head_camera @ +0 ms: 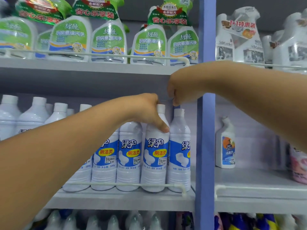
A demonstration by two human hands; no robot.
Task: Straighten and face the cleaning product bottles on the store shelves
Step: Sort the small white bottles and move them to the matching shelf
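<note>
绿伞 厕洁灵 bottle [156, 156] in left hand [147, 110]

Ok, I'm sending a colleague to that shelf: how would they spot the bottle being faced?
Find the blue upright post. On the middle shelf left of it, the white toilet-cleaner bottle stands second from the post. Only this one has a left hand gripping its neck.

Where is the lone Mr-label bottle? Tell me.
The lone bottle stands upright on the middle shelf right of the blue upright post, beneath the right forearm.
</note>
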